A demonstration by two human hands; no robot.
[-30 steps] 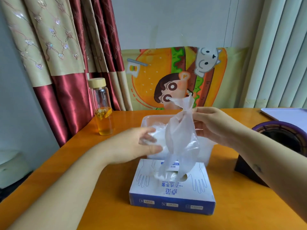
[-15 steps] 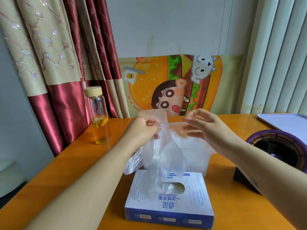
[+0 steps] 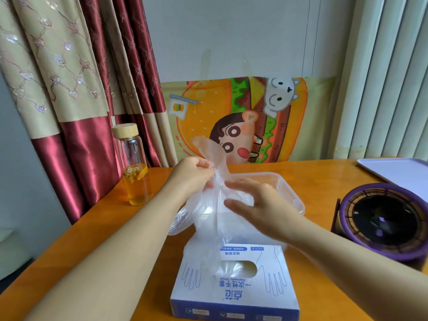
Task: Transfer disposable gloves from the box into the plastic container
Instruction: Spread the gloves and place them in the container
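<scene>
Far left of the box and farther back, a glass bottle (image 3: 135, 165) with a wooden cap stands upright on the table (image 3: 92, 239). Its lower part holds amber liquid with pale bits and an orange slice floating at the top.

Behind the box and above it, toward its left side, the left hand (image 3: 192, 174) has its fingers curled and bunches a clear glove (image 3: 209, 216) in a pinch. The top of the glove sticks up above the fist. The rest hangs down as a loose, crinkled sheet, and its lower end reaches the oval slot of the box.

The box (image 3: 234, 290), blue and white with glove outlines printed on its lid, lies flat at the near edge of the table. More clear film shows through the slot.

Just behind the box sits the clear plastic container (image 3: 289, 188), lidless. The hanging glove and the right hand cover most of its inside, so its contents cannot be made out.

The right hand (image 3: 259, 205) is above the box's far edge, in front of the container. Its fingers are straight and spread, gripping nothing. The fingertips are right at the glove, but whether they touch it is unclear.

Well to the right of the box stands a purple drum (image 3: 382, 223) with a dark inside. Behind the drum lies a pale tray (image 3: 398, 172).
</scene>
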